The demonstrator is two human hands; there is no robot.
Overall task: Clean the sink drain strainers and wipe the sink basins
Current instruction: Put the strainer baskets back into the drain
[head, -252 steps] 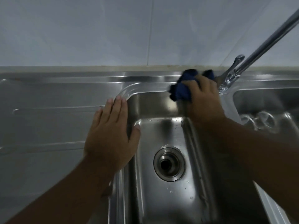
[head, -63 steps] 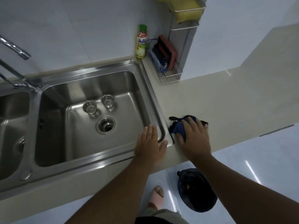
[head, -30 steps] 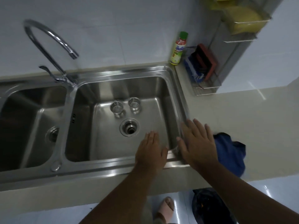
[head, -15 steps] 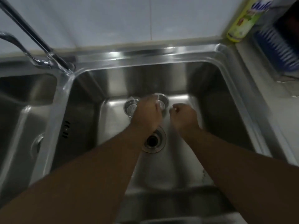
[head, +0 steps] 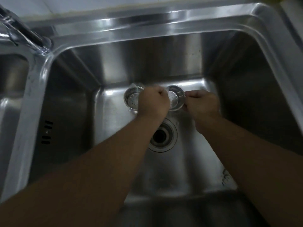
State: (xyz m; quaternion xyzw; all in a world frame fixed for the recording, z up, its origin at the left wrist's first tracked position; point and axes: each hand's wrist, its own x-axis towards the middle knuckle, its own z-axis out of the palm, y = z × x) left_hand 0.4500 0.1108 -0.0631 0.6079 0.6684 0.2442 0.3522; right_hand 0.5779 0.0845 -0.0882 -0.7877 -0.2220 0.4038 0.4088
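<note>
Two small perforated metal drain strainers sit at the back of the right steel basin [head: 188, 53]. My left hand [head: 153, 103] is closed on the right edge of the left strainer [head: 132, 99]. The right strainer [head: 175, 98] is pinched at its right rim by my right hand [head: 202, 104]. Both hands cover part of each strainer. Whether the strainers rest on the basin floor or are lifted I cannot tell. The open drain hole [head: 162, 136] lies just in front of them, partly behind my left forearm.
The faucet base [head: 32, 40] stands at the back left on the divider. The left basin [head: 11, 89] shows at the left edge. Overflow slots [head: 46, 132] mark the right basin's left wall. Water drops lie on the floor at the front right.
The blue cloth was left on the counter to the right. Both hands reached into the right basin and closed on the two strainers; the view has moved closer.
</note>
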